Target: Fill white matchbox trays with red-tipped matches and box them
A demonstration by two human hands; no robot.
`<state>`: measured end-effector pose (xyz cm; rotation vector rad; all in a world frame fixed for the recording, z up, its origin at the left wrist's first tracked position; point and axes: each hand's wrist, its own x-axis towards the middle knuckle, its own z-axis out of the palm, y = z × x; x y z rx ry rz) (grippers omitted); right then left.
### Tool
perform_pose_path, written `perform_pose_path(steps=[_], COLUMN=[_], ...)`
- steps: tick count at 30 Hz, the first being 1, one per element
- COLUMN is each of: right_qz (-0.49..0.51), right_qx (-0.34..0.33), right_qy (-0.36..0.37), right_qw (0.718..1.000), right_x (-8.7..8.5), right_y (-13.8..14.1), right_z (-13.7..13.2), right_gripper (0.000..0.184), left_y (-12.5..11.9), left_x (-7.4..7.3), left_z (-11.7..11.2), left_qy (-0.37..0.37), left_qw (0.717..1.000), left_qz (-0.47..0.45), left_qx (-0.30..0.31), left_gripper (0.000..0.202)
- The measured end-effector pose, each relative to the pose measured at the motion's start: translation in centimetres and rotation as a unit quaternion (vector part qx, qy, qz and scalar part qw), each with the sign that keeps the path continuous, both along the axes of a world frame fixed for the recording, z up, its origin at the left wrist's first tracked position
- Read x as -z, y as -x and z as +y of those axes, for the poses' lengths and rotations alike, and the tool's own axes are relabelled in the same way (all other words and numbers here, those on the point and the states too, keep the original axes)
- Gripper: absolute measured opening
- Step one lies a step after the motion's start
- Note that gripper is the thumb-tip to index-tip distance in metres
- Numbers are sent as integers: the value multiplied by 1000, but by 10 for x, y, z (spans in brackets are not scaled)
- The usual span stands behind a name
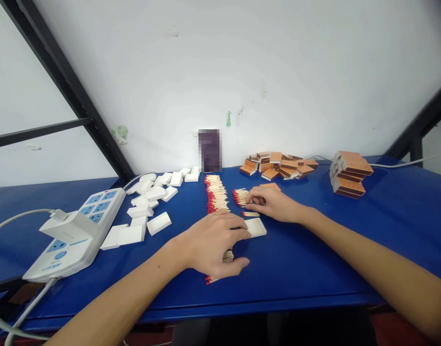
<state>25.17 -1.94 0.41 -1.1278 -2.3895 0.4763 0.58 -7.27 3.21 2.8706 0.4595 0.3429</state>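
Observation:
My left hand [218,240] lies over the long row of red-tipped matches [216,192], hiding part of it. Its thumb stands apart from the fingers, and the fingertips reach the left end of a white matchbox tray [255,227]. Just beyond that tray, my right hand [273,203] has thumb and fingers pinched at the right end of a small pile of matches [239,197]. A few separate matches [251,214] lie between this pile and the tray. Behind the right hand, an orange matchbox sleeve [270,186] is partly covered.
White trays [159,223] are scattered at left, beside a power strip [76,235] with a plugged-in charger [69,226]. Orange matchboxes lie in a heap [278,165] at the back; others form a stack [350,174] at right. A dark, pixelated object [210,151] leans on the wall.

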Motion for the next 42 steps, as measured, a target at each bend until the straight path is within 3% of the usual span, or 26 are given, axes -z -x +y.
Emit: perform_pose_path(steps=[16, 31, 42], right_qz=[1, 11, 35], right_qx=[8, 2, 41], right_qy=[8, 95, 50], right_qw=[1000, 995, 997], right_x=[2, -11, -2], right_y=[0, 3, 2], right_z=[1, -7, -2], right_gripper=[27, 16, 22], left_y=[0, -1, -2], left_x=[-1, 0, 1], left_z=[-1, -1, -2], left_qy=[-2, -8, -16], left_qw=[1000, 1000, 1000], left_qz=[-9, -7, -8], left_qx=[14, 13, 8], left_gripper=[39, 38, 37])
